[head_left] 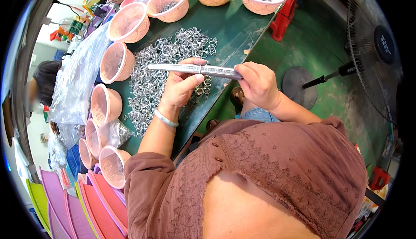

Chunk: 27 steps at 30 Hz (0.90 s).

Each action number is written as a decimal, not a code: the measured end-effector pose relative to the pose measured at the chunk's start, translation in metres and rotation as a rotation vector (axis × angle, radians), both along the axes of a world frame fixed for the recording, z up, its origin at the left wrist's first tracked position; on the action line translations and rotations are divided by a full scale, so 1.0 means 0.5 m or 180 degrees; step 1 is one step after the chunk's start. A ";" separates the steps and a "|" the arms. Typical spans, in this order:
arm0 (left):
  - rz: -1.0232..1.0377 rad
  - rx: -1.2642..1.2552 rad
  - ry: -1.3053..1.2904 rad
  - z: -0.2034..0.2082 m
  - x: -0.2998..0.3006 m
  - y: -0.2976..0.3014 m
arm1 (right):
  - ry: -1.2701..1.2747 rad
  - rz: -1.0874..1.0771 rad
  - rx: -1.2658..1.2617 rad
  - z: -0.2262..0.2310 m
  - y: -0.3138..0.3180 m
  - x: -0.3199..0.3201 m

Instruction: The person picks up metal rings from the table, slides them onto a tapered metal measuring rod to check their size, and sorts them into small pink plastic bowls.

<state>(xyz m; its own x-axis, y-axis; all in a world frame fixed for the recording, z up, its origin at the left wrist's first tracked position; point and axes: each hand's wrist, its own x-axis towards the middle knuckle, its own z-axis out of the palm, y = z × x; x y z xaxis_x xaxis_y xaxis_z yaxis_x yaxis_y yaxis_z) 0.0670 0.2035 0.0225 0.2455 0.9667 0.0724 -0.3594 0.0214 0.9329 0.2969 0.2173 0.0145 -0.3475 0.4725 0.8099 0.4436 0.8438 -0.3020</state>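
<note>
A tapered metal ring mandrel [219, 71] with graduated markings lies level across both hands, above the table edge. Its thick end is gripped by my right hand [261, 85], fingers closed round it. A thin silver ring [200, 69] encircles the mandrel near its middle. My left hand [178, 89] is closed at that ring, thumb in front and fingers behind the mandrel; the fingertips are partly hidden. Below and beyond the left hand, a large heap of silver-coloured rings [160, 52] spreads over the green table [229, 35].
Pink plastic baskets curve round the heap; one basket [260, 7] at the far right and another [167, 15] hold some rings. Clear plastic sheeting [82, 74] lies at left. A standing fan [372, 48] and a red stool [284, 15] are to the right. Another person [45, 80] is at far left.
</note>
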 end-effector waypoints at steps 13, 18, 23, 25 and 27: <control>0.0723 -0.0424 -0.1730 0.016 -0.070 0.092 | 0.0717 0.0307 -0.1913 -0.046 0.011 0.062; 0.0852 -0.0903 0.0036 0.027 -0.019 0.138 | 0.1487 0.0446 -0.2613 -0.073 0.027 0.081; 0.0687 0.0553 0.3343 0.022 0.043 0.199 | 0.1671 0.0486 -0.2697 -0.072 0.032 0.084; 0.0463 0.0897 0.4237 0.032 0.060 0.206 | 0.1697 0.0464 -0.2746 -0.070 0.031 0.087; 0.0184 0.0977 0.4990 0.052 0.077 0.205 | 0.1696 0.0440 -0.2770 -0.070 0.029 0.089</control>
